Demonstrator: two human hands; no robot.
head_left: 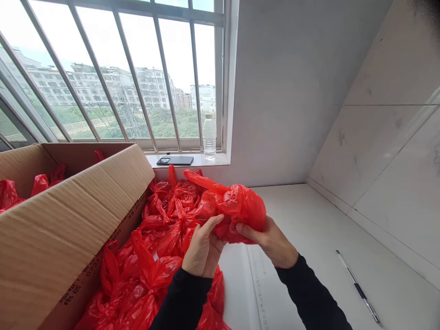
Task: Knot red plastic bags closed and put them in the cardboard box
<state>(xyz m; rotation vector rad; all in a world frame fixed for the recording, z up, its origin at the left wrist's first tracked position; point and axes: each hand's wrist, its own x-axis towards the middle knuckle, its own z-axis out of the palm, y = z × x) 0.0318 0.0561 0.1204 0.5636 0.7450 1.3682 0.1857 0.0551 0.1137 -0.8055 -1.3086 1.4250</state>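
A: Grip status?
B: Partly curled around red bag [245, 206], with left hand [203, 251] and right hand [277, 243]. Cannot identify contents.
A: Bag position?
B: Held above white table [326, 233], beside piled, knotted red bags [147, 270].
A: Loaded in cardboard carton [85, 206]?
B: Seen inside: more red bags [40, 184].

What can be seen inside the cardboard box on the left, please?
Inside the cardboard box, the tops of some red plastic bags show. Its near side covers the rest, so their full number and anything lying beneath them cannot be seen.
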